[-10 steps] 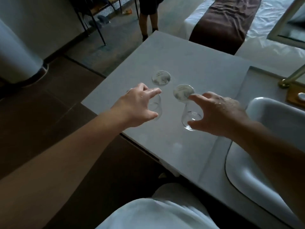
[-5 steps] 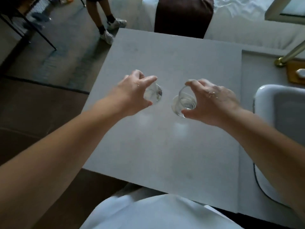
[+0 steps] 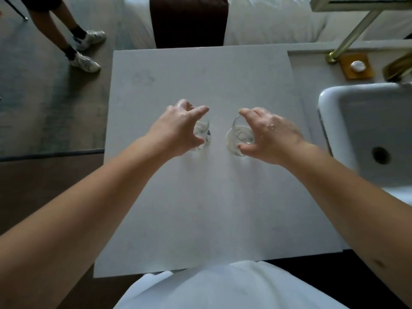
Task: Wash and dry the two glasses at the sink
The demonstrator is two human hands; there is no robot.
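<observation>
Two clear glasses sit over the grey countertop [image 3: 200, 208]. My left hand [image 3: 178, 128] grips the left glass [image 3: 204, 134] from above, fingers and thumb curled round its rim. My right hand [image 3: 269, 134] grips the right glass [image 3: 239, 139] the same way; a pale round coaster shows beneath it. Both hands look wet. Whether the glasses rest on the counter or hover just above it I cannot tell. The white sink [image 3: 330, 97] with its dark drain lies to the right.
A brass faucet [image 3: 396, 65] and a soap dish [image 3: 356, 65] stand behind the sink. A bed with a dark runner [image 3: 189, 21] lies past the counter's far edge. A person's legs [image 3: 75, 47] stand on the floor at the far left.
The view has swung to look straight down. Both hands hold the glasses as before, now a bit farther apart and nearer the counter surface; the round coasters seen earlier sit under the glasses.
</observation>
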